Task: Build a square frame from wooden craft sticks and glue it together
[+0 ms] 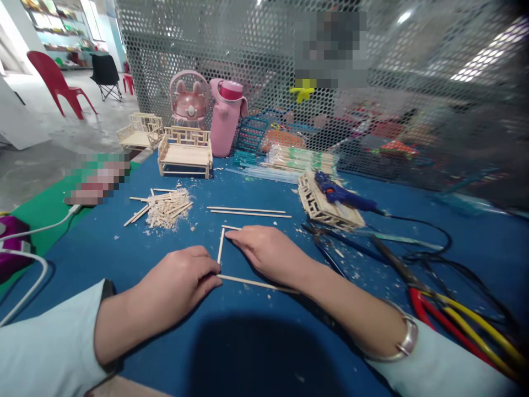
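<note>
My left hand (182,275) is closed in a pinch at the near left corner of some thin wooden sticks on the blue table. There a short stick (221,246) meets a long stick (252,282), which runs right and passes beneath my right wrist. My right hand (268,251) pinches at the far corner, by the short stick's upper end. Another stick (230,227) starts at that corner, mostly hidden under my right hand. Two loose sticks (248,212) lie parallel just beyond.
A blue glue gun (345,194) rests on a wooden lattice piece (318,207) at right, near pliers (320,234) and red-and-yellow-handled cutters (417,292). Stick offcuts (169,209) are heaped at left. Behind stand miniature wooden benches (185,154), a pink bottle (225,121) and a mesh panel (256,60).
</note>
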Tool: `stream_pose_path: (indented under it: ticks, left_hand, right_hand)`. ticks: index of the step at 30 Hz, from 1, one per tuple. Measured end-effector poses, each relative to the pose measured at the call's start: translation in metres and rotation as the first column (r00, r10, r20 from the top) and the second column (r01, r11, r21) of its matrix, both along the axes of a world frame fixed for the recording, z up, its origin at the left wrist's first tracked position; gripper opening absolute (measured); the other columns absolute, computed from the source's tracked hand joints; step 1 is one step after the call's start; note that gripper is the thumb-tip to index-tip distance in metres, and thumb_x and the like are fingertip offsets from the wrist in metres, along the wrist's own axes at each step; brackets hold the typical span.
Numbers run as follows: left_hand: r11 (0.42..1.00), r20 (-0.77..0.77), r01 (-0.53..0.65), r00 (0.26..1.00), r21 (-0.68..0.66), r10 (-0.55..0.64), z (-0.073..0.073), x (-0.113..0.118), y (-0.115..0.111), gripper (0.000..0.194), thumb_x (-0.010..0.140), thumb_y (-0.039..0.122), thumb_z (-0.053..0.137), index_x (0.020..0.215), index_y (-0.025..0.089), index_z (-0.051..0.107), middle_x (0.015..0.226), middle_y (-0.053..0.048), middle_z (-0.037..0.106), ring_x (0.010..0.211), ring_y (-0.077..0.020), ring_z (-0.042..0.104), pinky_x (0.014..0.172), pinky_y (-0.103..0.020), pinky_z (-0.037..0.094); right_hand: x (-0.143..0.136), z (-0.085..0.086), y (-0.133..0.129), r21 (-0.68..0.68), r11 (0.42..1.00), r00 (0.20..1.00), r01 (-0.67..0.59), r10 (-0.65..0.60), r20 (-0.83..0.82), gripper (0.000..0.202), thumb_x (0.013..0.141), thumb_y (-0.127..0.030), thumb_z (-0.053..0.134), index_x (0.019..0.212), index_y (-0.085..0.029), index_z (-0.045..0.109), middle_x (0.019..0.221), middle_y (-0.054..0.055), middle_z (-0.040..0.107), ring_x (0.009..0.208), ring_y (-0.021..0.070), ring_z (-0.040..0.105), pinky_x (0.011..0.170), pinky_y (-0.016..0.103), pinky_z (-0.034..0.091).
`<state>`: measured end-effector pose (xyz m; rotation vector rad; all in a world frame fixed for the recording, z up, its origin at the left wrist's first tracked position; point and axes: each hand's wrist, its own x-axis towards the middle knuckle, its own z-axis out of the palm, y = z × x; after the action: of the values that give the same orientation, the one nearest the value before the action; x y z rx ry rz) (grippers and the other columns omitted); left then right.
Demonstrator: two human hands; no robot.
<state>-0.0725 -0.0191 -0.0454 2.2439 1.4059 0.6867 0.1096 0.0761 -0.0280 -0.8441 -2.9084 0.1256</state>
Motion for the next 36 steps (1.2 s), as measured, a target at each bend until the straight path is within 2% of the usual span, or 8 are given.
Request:
stream_pose_path:
  ticks: [8,12,19,23,26,36]
  left_hand:
    - [0.999,-0.009,-0.04,0.999,0.008,0.04,0.004,-0.001,-0.001,0.011,0.083,0.022,0.054,0.083,0.018,0.064,0.078,-0.002,0.063,0.072,-0.013,0.059,0.066,-0.023,0.046]
    - [0.999,-0.011,-0.048,0.999,0.004,0.048,0.006,-0.001,-0.003,0.01,0.082,0.021,0.056,0.087,0.018,0.064,0.082,-0.002,0.063,0.075,-0.0129,0.059,0.069,-0.024,0.047]
    - [0.988,-0.116,-0.136,0.983,0.067,0.143,0.006,-0.004,-0.002,0.033,0.079,0.035,0.059,0.108,0.018,0.06,0.103,-0.009,0.061,0.095,-0.0213,0.055,0.083,-0.036,0.047]
    - [0.997,-0.116,-0.052,0.992,0.049,0.057,0.005,-0.008,0.004,0.028,0.082,0.029,0.055,0.107,0.018,0.061,0.109,-0.008,0.062,0.099,-0.02,0.056,0.087,-0.033,0.045]
    - [0.998,-0.139,0.008,0.99,0.058,0.0,0.004,-0.01,0.007,0.023,0.084,0.027,0.053,0.102,0.02,0.064,0.115,-0.008,0.061,0.098,-0.0201,0.057,0.083,-0.033,0.046]
    - [0.996,-0.135,0.041,0.99,0.073,-0.031,0.004,-0.009,0.012,0.02,0.082,0.03,0.056,0.094,0.022,0.069,0.104,-0.005,0.068,0.084,-0.0185,0.06,0.074,-0.031,0.047]
  right_hand:
    - [-0.001,-0.001,0.001,-0.003,1.0,1.0,0.009,-0.009,0.028,0.028,0.088,-0.017,0.043,0.107,-0.019,0.062,0.093,0.005,0.07,0.083,0.0167,0.063,0.069,0.024,0.043]
    - [-0.002,-0.001,0.001,-0.028,1.0,1.0,0.011,-0.011,0.009,0.028,0.088,-0.017,0.042,0.107,-0.018,0.063,0.097,0.007,0.069,0.087,0.0176,0.063,0.073,0.025,0.044]
    - [-0.001,-0.001,0.001,-0.046,0.999,1.0,0.001,-0.001,-0.001,0.028,0.089,-0.018,0.041,0.107,-0.018,0.062,0.096,0.007,0.069,0.088,0.0182,0.063,0.074,0.026,0.044]
    - [0.0,0.0,0.0,-0.049,0.999,1.0,0.002,-0.002,0.007,0.028,0.089,-0.018,0.042,0.108,-0.018,0.062,0.094,0.007,0.068,0.086,0.0174,0.062,0.073,0.025,0.043]
    - [0.0,0.0,0.0,-0.055,0.999,1.0,0.002,-0.002,0.005,0.028,0.089,-0.019,0.042,0.108,-0.018,0.062,0.092,0.008,0.068,0.084,0.0172,0.062,0.071,0.025,0.043]
    - [0.001,0.003,0.0,-0.068,0.998,1.0,-0.016,0.015,-0.009,0.027,0.089,-0.018,0.043,0.106,-0.017,0.063,0.089,0.007,0.068,0.08,0.0174,0.061,0.068,0.025,0.042]
